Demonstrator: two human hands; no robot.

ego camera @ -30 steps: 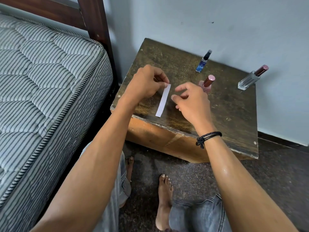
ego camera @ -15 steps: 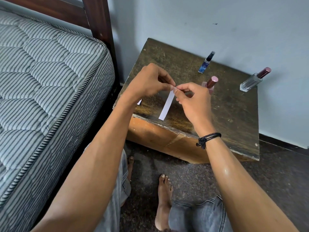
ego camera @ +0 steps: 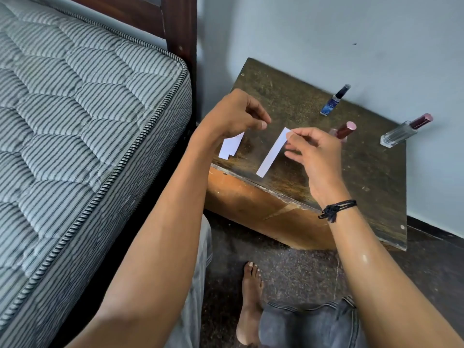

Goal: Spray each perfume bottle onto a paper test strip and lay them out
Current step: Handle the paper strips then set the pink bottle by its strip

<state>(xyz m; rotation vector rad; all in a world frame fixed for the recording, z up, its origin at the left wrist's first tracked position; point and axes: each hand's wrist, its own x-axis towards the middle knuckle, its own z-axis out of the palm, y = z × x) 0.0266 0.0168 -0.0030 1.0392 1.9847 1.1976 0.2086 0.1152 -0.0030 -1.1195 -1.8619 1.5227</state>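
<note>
White paper test strip (ego camera: 272,152), plain and unprinted, hangs slantwise over the worn wooden bedside table (ego camera: 371,177), pinched at its top end by the right hand (ego camera: 311,151). The left hand (ego camera: 234,114) is closed on a few more white strips (ego camera: 231,146) near the table's left edge. Three perfume bottles stand toward the wall: a blue one with a black cap (ego camera: 335,100), a pink one with a maroon cap (ego camera: 345,130) partly behind the right hand, and a clear one with a maroon cap (ego camera: 405,130). No label is legible.
</note>
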